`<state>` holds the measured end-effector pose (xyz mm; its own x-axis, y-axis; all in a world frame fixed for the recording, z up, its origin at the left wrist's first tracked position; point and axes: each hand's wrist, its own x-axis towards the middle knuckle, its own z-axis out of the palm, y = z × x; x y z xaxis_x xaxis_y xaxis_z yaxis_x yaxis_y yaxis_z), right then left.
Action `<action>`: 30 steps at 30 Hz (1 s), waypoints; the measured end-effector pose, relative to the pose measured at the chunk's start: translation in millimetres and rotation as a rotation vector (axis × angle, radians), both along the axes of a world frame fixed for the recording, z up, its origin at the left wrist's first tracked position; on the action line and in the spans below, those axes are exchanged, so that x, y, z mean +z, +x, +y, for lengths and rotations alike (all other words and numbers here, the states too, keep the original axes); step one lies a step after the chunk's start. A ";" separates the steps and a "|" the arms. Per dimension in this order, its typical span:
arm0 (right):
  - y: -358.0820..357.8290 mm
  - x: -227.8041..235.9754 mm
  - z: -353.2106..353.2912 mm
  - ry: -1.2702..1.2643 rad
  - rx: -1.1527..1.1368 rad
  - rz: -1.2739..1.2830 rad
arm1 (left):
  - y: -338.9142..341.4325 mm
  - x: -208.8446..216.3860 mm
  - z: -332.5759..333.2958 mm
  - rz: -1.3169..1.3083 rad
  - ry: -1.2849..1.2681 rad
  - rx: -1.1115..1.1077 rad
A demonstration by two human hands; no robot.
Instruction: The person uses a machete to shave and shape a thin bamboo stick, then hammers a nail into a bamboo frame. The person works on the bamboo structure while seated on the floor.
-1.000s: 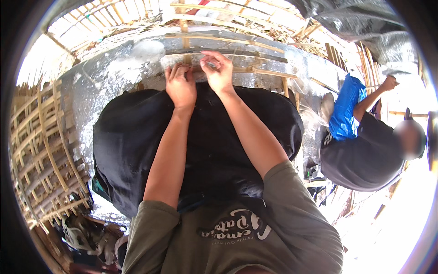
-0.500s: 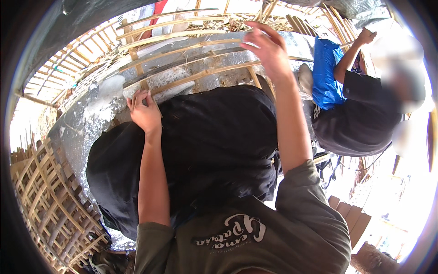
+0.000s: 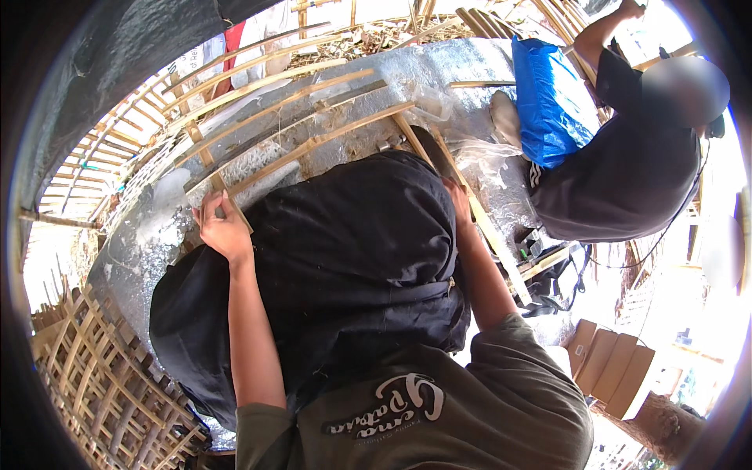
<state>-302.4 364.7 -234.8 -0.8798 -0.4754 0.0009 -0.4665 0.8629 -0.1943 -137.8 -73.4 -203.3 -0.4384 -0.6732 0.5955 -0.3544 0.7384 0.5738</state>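
Observation:
A bamboo frame of long pale slats, joined by short crosspieces, lies in front of my knees. My left hand is closed round the near end of one crosspiece at the frame's left side. My right hand is down beside my right knee, partly hidden by the black cloth over my legs. It is next to a long loose bamboo strip, and its fingertips cannot be made out. A dark flat piece lies just beyond that hand; its kind is unclear.
A person in dark clothes sits at the right beside a blue bag. Grey sheeting covers the ground. A woven bamboo panel stands at lower left. Brown cardboard and a log are at lower right.
My right hand has come down from above the frame's far right to beside my right knee. My left hand still grips the crosspiece, and the view has shifted. The other person's head has turned.

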 end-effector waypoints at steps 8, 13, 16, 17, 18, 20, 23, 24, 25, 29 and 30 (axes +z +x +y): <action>8.6 -43.9 -18.0 0.052 -0.148 -0.067 | -1.3 -0.8 0.3 0.018 0.010 -0.004; 7.7 -37.1 -15.1 -0.065 -0.097 -0.104 | 2.6 -3.6 -2.9 0.034 -0.014 -0.005; 6.9 -25.0 1.0 -0.167 -0.082 -0.142 | -2.0 -6.5 -5.0 0.001 -0.026 -0.006; 6.2 -21.0 5.9 -0.205 -0.080 -0.160 | -1.6 -5.3 -4.6 0.018 -0.025 -0.004; 6.1 -15.5 11.9 -0.241 -0.081 -0.177 | -1.1 -5.0 -3.1 0.039 -0.020 -0.005; 3.0 -10.4 17.2 -0.301 -0.076 -0.201 | 1.5 -4.5 -3.1 0.065 -0.008 0.006; -1.6 -5.4 23.5 -0.389 -0.078 -0.219 | 1.1 -5.1 -1.8 0.072 0.009 0.010; -2.8 -2.9 25.8 -0.424 -0.084 -0.222 | -0.3 -5.2 -1.2 0.079 0.008 0.009; -3.6 0.1 29.1 -0.458 -0.089 -0.221 | -1.6 -5.0 -1.0 0.087 0.008 0.006; -5.3 32.6 44.2 -0.532 -0.132 -0.192 | -0.6 -5.8 -0.8 0.085 -0.006 0.024; -2.0 49.6 42.8 -0.430 -0.141 -0.097 | 0.9 -6.2 -0.9 0.086 -0.002 0.028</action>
<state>-304.5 407.5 -185.2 -0.9417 -0.3252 0.0865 -0.3121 0.7480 -0.5857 -136.9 -74.3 -209.5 -0.3665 -0.6836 0.6312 -0.3246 0.7297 0.6018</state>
